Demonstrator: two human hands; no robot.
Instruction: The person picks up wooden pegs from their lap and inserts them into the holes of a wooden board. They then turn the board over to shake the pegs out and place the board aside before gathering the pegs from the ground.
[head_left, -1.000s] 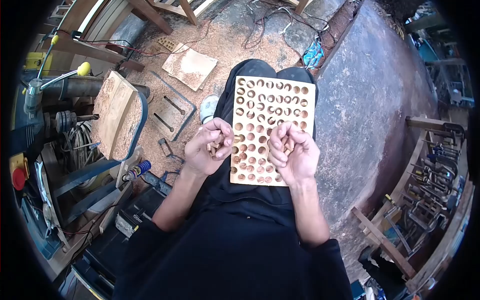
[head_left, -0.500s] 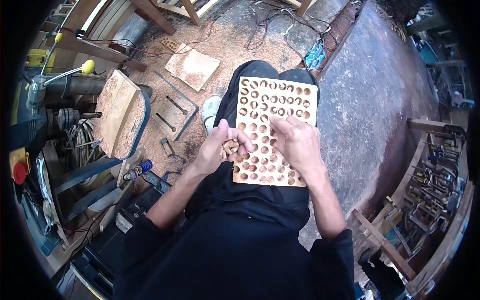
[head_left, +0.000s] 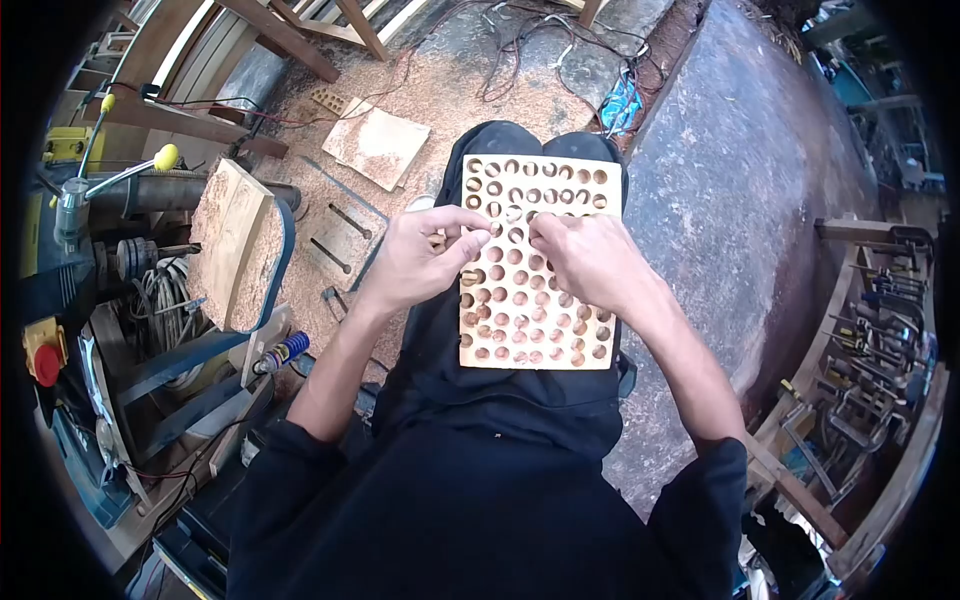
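Observation:
A pale wooden board (head_left: 532,335) drilled with rows of round holes lies on my lap, over black trousers. My left hand (head_left: 420,258) is curled at the board's left edge around small wooden pegs (head_left: 437,241), its fingertips reaching onto the upper rows. My right hand (head_left: 590,258) rests knuckles-up on the board's upper middle, fingertips pinched at a hole close to the left fingertips. Whatever is between those fingertips is hidden.
A sawdust-covered wooden slab (head_left: 232,240) sits on a machine at the left, with a yellow-knobbed lever (head_left: 165,157) and a red button (head_left: 45,362). A square plywood piece (head_left: 378,143) lies on the sawdust floor. A grey slab (head_left: 745,190) runs along the right; clamps (head_left: 880,330) hang beyond it.
Both hands have moved up the board from its lower middle to the upper rows. The right hand went from raised and curled to pressed on the board.

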